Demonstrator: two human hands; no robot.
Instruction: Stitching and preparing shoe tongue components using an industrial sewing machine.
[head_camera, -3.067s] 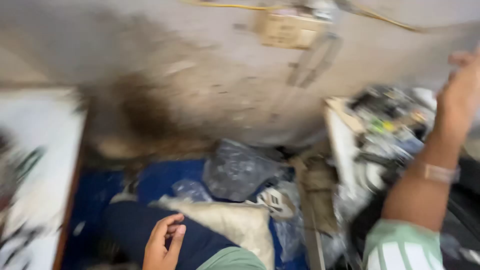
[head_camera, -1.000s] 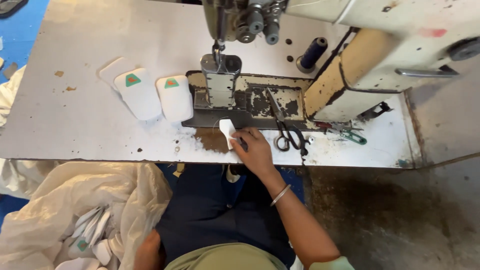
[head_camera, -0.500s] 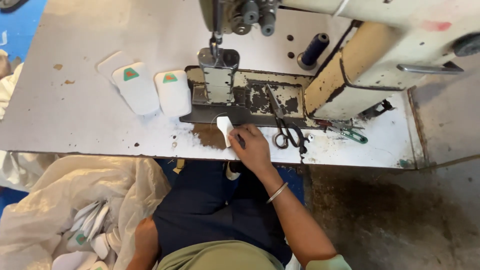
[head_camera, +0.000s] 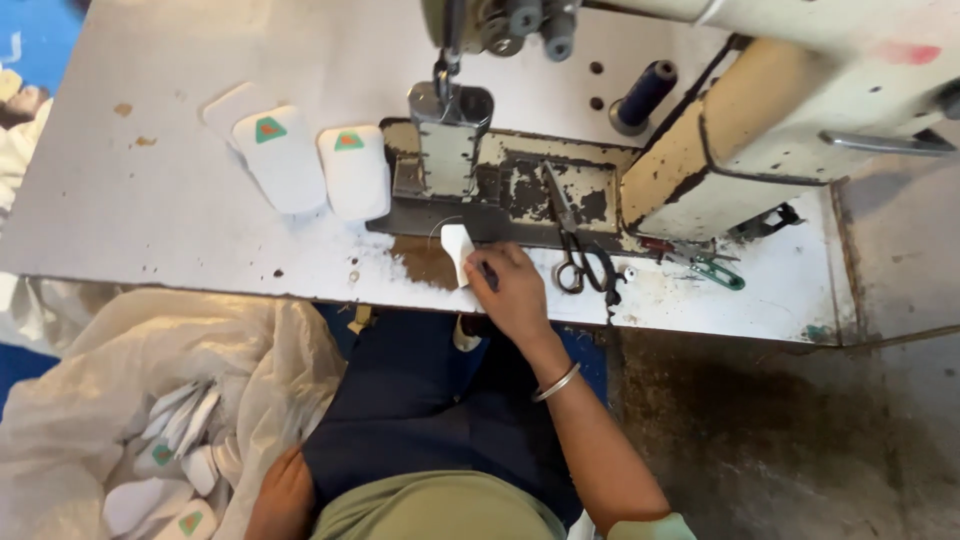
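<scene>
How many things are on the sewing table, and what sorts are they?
White padded pieces: 4, one under the right hand
Scissors: 1
Green-handled snips: 1
Dark thread spool: 1
Total: 7

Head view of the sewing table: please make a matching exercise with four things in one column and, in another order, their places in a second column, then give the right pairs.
Things:
1. Small white fabric piece
2. Black-handled metal scissors
3. Dark blue thread spool
4. Crumpled clear plastic bag

Places:
A. upright on the table behind the machine bed
B. below the table edge, holding white pieces
C. under the right hand
D. lying just right of that hand

Pairs: 1-C, 2-D, 3-A, 4-B
</scene>
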